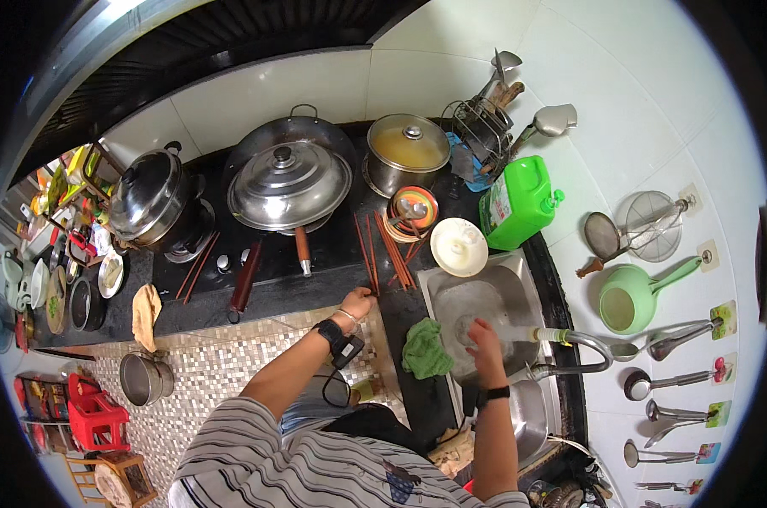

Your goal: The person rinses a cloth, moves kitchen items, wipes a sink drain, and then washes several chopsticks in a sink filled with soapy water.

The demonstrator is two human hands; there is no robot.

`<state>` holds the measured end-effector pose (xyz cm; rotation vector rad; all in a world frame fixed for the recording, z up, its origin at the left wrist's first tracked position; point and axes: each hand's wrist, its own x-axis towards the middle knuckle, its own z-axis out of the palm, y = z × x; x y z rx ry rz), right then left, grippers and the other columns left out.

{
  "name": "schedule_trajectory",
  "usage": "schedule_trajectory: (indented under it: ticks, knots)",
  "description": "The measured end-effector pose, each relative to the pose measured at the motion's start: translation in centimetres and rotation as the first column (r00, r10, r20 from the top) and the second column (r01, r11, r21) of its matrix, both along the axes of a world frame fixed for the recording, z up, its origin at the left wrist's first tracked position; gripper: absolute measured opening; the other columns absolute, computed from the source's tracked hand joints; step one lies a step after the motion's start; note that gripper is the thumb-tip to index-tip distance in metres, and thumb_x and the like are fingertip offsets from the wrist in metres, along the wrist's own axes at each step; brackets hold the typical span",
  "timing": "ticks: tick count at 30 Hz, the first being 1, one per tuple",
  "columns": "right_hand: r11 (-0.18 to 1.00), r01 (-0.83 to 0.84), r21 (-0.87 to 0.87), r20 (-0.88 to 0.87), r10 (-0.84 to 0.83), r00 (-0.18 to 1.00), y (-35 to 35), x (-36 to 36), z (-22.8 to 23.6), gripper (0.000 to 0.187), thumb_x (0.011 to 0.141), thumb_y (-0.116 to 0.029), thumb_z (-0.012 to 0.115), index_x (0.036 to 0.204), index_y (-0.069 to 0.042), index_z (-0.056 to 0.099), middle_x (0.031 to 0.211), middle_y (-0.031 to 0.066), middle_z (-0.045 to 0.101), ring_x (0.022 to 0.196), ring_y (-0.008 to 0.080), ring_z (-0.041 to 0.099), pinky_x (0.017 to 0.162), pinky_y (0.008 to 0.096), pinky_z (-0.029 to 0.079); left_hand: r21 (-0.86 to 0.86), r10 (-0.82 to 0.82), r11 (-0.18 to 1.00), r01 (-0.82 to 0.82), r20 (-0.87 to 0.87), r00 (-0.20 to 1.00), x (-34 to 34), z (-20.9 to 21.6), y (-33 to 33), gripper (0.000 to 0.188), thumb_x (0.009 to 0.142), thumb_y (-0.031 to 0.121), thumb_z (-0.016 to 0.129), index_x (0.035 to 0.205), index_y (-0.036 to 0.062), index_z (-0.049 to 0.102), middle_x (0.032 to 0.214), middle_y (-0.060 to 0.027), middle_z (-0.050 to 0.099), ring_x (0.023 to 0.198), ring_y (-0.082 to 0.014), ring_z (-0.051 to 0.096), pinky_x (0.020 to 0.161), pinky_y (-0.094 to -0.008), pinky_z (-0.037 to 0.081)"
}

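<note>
My left hand (357,306) is at the counter's front edge with its fingers curled, right by the lower ends of several reddish-brown chopsticks (371,254). Whatever it may hold is hidden. Over the steel sink (519,292) my right hand (485,349) reaches with fingers stretched out, left of the faucet's pale nozzle (553,335); nothing shows in it. A green cloth (427,349) lies on the counter left of the sink. Beyond the sink's far left corner is a white plate (459,247), beside stacked bowls (413,208) with spoons.
A lidded wok (290,190), a dark lidded pot (150,199) and a glass-lidded pot (409,148) stand along the stove side. A cleaver (246,279) lies near the front edge. The green jug (519,201) is behind the sink; ladles and a green dipper (627,303) hang at right.
</note>
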<state>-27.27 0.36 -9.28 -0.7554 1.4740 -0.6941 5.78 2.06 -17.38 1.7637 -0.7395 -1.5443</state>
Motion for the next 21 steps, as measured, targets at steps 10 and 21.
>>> schedule_trajectory:
  ticks: [10,21]
  knots:
    - [0.859,-0.471,-0.200,-0.821,0.116,0.560,-11.5,18.4,-4.5,0.034,0.080,-0.031,0.060,0.093,0.002,0.063,0.088,0.0232,0.063,0.083,0.0372,0.061,0.073,0.0428,0.049,-0.130,-0.097,0.987,0.098,0.018,0.995,1.8,-0.1,0.4,0.043,0.084,0.018,0.058,0.121,-0.0012,0.048,0.123,-0.0156,0.052,0.113,-0.0256,0.050,0.094,-0.0322,0.040]
    - [0.871,-0.491,-0.001,-0.953,0.147,0.264,-16.2,21.8,-9.2,0.023,0.079,-0.020,0.058,0.085,0.002,0.063,0.091,0.0193,0.062,0.081,0.0337,0.063,0.070,0.0414,0.053,-0.123,-0.119,0.986,0.111,-0.062,0.991,3.8,-3.6,-0.8,0.046,0.083,0.022,0.059,0.121,-0.0001,0.047,0.121,-0.0192,0.052,0.110,-0.0279,0.053,0.090,-0.0353,0.044]
